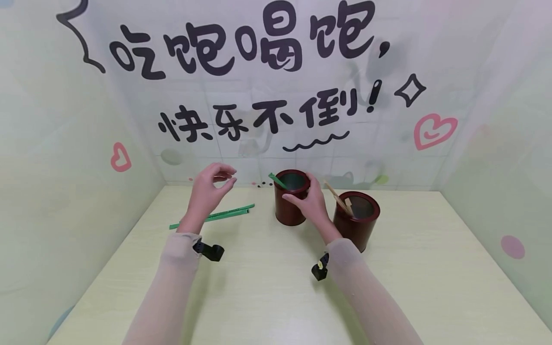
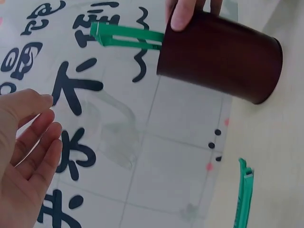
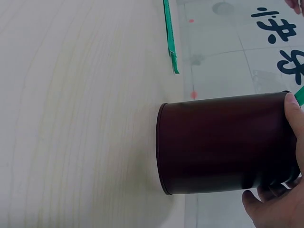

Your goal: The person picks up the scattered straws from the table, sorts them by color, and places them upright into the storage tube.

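My right hand [image 1: 312, 201] grips a dark red cylindrical container [image 1: 290, 208] near its rim, thumb in front and fingers on the far right side. The container stands upright on the table. A slim green strip-like stick [image 1: 278, 181] leans out of its mouth to the left; in the left wrist view this green piece [image 2: 128, 35] shows two lengths. My left hand [image 1: 211, 184] hangs in the air to the left, fingers softly bent, thumb apart, holding nothing. Below and behind its wrist, several slim green sticks [image 1: 228, 214] lie on the table.
A second dark red container [image 1: 355, 230] stands to the right, close by my right forearm, with light wooden sticks [image 1: 338, 197] inside. The pale wooden table [image 1: 258, 297] meets a printed back sheet [image 1: 241, 167] with lettering. Sheets also hang at both sides.
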A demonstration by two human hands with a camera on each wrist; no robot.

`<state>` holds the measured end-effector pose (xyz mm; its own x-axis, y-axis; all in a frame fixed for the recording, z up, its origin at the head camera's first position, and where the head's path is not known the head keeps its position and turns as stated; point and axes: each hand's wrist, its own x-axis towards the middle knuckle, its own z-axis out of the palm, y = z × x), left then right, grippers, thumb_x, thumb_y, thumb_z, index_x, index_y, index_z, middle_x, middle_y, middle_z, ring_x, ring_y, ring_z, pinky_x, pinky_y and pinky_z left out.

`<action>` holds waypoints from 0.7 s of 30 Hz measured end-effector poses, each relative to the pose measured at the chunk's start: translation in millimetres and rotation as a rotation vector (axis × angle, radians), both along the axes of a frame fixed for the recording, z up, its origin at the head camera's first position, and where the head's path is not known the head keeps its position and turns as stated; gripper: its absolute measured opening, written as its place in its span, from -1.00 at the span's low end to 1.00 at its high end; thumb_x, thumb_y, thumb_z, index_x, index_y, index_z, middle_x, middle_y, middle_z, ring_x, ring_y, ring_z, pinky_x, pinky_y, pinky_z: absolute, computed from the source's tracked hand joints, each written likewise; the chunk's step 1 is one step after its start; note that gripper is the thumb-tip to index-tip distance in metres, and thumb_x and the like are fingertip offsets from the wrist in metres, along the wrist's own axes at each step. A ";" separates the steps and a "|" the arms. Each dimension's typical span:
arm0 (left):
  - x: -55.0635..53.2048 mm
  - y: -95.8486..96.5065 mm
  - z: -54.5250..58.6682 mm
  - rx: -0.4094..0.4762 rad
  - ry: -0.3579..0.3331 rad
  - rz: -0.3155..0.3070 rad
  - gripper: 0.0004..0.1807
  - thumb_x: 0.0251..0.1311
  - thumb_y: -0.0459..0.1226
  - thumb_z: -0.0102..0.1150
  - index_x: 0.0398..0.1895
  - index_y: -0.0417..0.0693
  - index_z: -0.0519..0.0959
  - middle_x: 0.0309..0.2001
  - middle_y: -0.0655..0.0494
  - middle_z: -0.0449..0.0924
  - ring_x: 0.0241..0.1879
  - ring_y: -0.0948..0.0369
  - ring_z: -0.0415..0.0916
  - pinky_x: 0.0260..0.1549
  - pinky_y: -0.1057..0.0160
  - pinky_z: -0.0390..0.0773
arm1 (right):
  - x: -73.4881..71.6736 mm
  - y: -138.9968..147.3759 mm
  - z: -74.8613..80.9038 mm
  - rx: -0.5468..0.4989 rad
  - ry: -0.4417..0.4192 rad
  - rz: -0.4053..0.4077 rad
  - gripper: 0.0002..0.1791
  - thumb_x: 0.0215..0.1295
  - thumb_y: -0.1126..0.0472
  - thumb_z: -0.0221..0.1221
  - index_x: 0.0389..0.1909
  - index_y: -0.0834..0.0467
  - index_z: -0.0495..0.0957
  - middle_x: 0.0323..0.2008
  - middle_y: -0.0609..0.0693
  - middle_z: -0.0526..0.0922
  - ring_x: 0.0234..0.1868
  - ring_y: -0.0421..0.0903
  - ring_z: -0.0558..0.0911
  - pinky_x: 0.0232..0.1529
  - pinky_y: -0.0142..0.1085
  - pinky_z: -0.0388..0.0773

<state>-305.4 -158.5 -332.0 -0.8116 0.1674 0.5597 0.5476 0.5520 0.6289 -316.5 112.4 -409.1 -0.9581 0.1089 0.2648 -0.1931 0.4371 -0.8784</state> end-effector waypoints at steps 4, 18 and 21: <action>-1.4 -16.5 -9.3 0.022 -0.043 0.040 -0.78 0.28 -0.39 0.25 -0.04 -0.25 0.60 -0.03 -0.16 0.63 -0.04 -0.03 0.60 0.06 -0.05 0.64 | 0.6 -0.3 0.1 0.000 -0.001 -0.002 0.05 0.09 -0.04 0.47 0.50 0.11 0.08 0.41 0.12 0.31 0.41 0.07 0.36 0.40 0.05 0.40; -3.6 -84.8 -48.5 0.090 -0.184 0.217 -0.70 0.36 -0.22 0.20 0.02 -0.26 0.59 0.05 -0.17 0.63 -0.22 0.65 0.42 -0.14 0.72 0.44 | 0.1 -0.2 -1.4 0.007 -0.009 -0.010 0.07 0.10 -0.07 0.46 0.52 0.12 0.06 0.44 0.13 0.28 0.44 0.08 0.33 0.42 0.05 0.37; -2.7 -100.1 -57.8 0.102 -0.232 0.259 -0.67 0.38 -0.18 0.18 0.05 -0.24 0.58 -0.05 0.01 0.64 -0.22 0.66 0.42 -0.16 0.73 0.44 | 0.4 -1.0 -0.5 0.009 -0.015 -0.009 0.07 0.11 -0.07 0.45 0.52 0.12 0.05 0.44 0.13 0.28 0.44 0.08 0.33 0.42 0.06 0.36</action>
